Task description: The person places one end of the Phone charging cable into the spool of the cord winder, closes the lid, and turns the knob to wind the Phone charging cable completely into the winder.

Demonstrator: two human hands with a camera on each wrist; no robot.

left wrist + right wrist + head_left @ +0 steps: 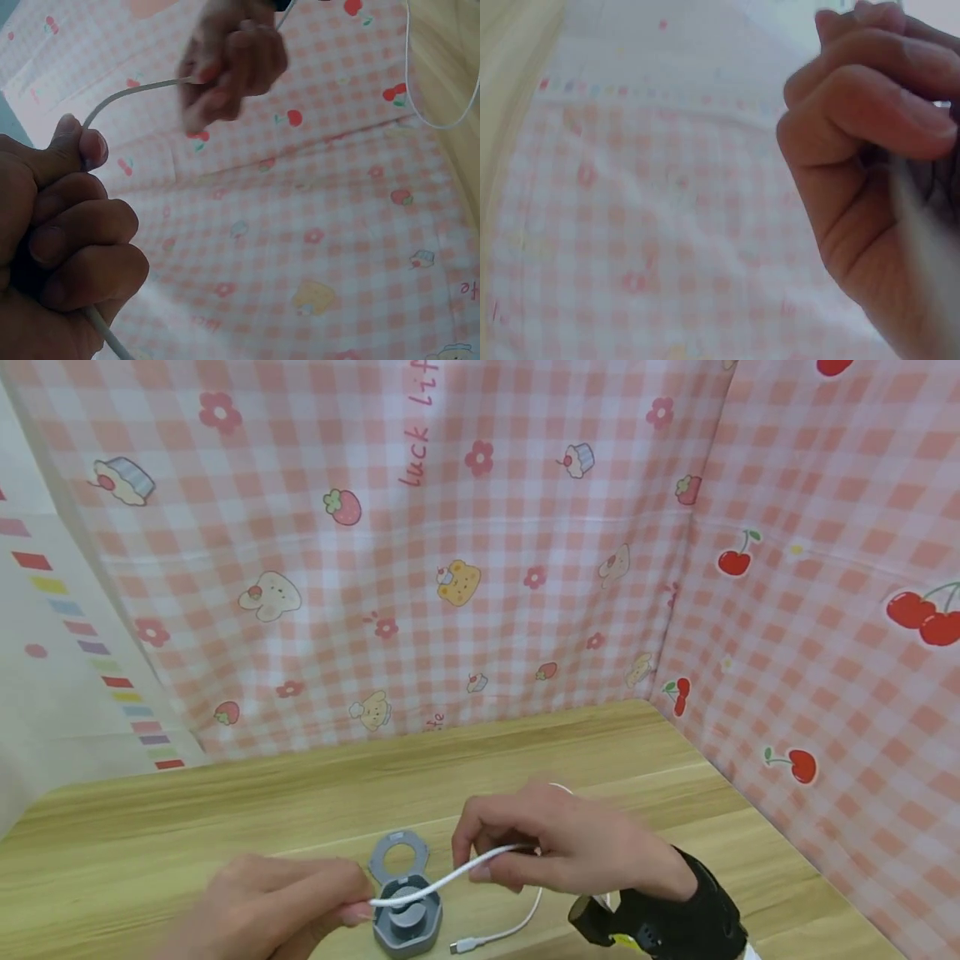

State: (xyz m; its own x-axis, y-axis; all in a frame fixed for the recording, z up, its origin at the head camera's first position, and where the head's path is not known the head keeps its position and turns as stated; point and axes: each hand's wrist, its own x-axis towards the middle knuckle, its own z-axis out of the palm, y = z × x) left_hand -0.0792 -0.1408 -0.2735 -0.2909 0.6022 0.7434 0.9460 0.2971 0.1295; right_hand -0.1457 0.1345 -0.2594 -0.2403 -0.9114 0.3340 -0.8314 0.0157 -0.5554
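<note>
A white charging cable [441, 884] stretches between both hands above the table. My left hand [281, 897] pinches it between thumb and forefinger, the other fingers curled, and the cable comes out below them in the left wrist view. To the right, my right hand [558, 843] holds the same cable in its curled fingers. Beneath the cable sits a grey, many-sided cable case [429, 928] with a round hub inside, partly hidden by the cable. Its ring-shaped lid [421, 860] lies folded back behind it. A USB-C-type plug [468, 945] lies on the table right of the case.
The light wooden table [300, 814] meets a pink checked cloth [337, 635] at the back and another cloth with cherries [795, 693] on the right. A black wrist strap [693, 910] with a camera is on the right wrist. A loop of cable hangs near the right hand.
</note>
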